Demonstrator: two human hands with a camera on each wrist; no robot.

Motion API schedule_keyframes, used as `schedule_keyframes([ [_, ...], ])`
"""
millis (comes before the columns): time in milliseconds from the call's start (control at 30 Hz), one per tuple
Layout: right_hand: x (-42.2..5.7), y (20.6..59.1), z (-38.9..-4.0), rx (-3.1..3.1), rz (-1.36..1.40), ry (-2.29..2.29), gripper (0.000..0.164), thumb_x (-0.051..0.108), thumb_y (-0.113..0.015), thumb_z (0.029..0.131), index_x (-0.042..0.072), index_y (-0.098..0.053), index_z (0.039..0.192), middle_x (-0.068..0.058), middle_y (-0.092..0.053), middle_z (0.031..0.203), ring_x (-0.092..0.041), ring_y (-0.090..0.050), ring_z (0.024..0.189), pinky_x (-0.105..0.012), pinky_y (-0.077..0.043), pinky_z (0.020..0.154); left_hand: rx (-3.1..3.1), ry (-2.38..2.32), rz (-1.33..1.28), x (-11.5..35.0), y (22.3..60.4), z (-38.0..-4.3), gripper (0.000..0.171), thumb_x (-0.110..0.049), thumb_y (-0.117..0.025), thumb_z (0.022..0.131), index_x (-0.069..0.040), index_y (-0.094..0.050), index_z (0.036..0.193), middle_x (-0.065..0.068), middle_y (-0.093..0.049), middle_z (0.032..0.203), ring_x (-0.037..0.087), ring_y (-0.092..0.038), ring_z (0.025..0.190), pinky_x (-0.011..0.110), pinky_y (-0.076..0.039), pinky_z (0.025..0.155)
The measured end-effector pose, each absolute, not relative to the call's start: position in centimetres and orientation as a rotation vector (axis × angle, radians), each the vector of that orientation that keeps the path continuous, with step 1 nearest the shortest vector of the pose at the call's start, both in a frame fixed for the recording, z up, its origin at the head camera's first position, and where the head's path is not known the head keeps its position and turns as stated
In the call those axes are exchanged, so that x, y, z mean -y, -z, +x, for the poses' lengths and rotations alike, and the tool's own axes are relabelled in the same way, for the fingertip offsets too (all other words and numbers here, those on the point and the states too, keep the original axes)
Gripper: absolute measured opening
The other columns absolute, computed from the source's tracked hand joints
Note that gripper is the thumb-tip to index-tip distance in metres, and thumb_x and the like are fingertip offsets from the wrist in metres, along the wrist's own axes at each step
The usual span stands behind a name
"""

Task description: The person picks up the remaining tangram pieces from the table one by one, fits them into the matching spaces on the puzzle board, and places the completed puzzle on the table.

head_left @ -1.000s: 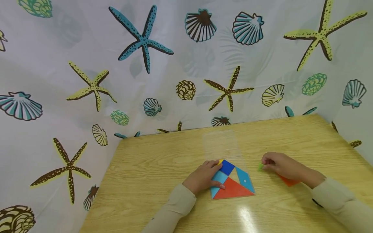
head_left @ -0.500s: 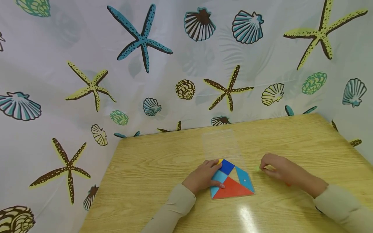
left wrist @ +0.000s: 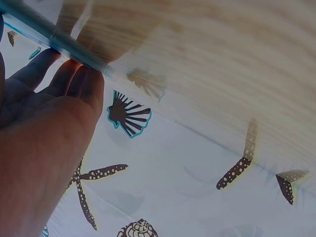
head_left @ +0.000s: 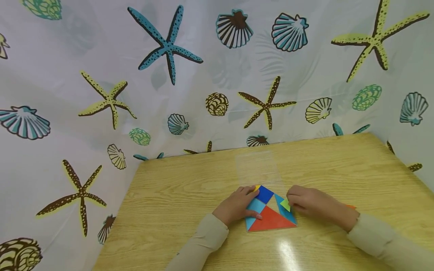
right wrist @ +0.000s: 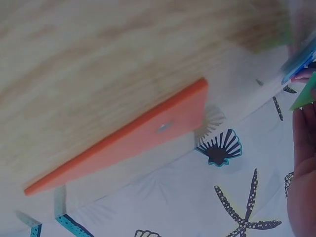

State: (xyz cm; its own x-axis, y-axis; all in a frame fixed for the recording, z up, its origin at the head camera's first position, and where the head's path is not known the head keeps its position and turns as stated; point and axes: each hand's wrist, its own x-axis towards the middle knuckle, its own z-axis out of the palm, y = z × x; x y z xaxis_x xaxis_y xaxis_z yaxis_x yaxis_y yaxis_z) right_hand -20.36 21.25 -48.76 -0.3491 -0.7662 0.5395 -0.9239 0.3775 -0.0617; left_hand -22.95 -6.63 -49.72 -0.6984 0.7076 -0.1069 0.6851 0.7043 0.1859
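Observation:
A tangram puzzle lies on the table, with a red triangle, a dark blue square, a light blue piece and a blue parallelogram. My left hand rests over its left side, thumb on the pieces and fingers by the yellow corner. The puzzle's edge meets those fingertips in the left wrist view. Pinched in my right hand is a small green triangle, held over the parallelogram beside a pale triangular gap. The right wrist view shows this green triangle at its right edge.
An orange triangle with a small hole lies on the table, mostly behind my right arm in the head view. A clear plastic sheet lies behind the puzzle. A shell-and-starfish cloth hangs around the wooden table.
My right hand has moved left from the bare table to the puzzle, bringing the green triangle over the blue parallelogram. The left hand stays in place.

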Motion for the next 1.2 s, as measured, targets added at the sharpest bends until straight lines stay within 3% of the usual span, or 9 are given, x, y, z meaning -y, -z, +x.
schedule_keyframes([
  [533, -18.8, 50.0, -22.0, 2.183, 1.585, -0.424, 0.021, 0.014, -0.044, 0.099, 0.015, -0.055, 0.081, 0.005, -0.050, 0.090, -0.006, -0.046, 0.082, -0.015, -0.038, 0.064, -2.732, -0.210, 1.122, 6.7, 49.8, -23.1, 0.085, -0.066, -0.048, 0.079, -0.016, -0.032, 0.146, 0.002, -0.030, 0.149, 0.017, -0.028, 0.133, 0.027, -0.031, 0.105],
  [800, -18.3, 50.1, -22.2, 2.204, 1.579, -0.338, 0.015, 0.010, -0.054, 0.095, 0.015, -0.054, 0.080, 0.005, -0.052, 0.087, -0.007, -0.047, 0.081, -0.015, -0.040, 0.063, -2.737, -0.202, 1.108, 6.7, 50.0, -23.1, 0.085, -0.067, -0.048, 0.079, -0.018, -0.031, 0.146, 0.001, -0.029, 0.149, 0.016, -0.028, 0.134, 0.027, -0.030, 0.106],
  [1033, -18.3, 50.7, -22.2, 2.269, 1.558, -0.256, 0.024, 0.017, -0.041, 0.101, 0.015, -0.055, 0.081, 0.005, -0.054, 0.090, -0.007, -0.050, 0.084, -0.016, -0.043, 0.065, -2.729, -0.211, 1.089, 6.6, 50.1, -23.1, 0.086, -0.067, -0.049, 0.078, -0.018, -0.031, 0.147, 0.000, -0.028, 0.149, 0.016, -0.026, 0.134, 0.028, -0.030, 0.106],
  [1200, -18.3, 50.9, -22.0, 2.289, 1.552, -0.198, 0.006, 0.010, -0.059, 0.091, 0.014, -0.059, 0.086, 0.003, -0.057, 0.094, -0.009, -0.054, 0.089, -0.019, -0.049, 0.071, -2.733, -0.203, 1.097, 6.6, 50.0, -23.1, 0.086, -0.067, -0.049, 0.078, -0.017, -0.031, 0.147, 0.001, -0.028, 0.150, 0.017, -0.026, 0.135, 0.028, -0.029, 0.107],
])
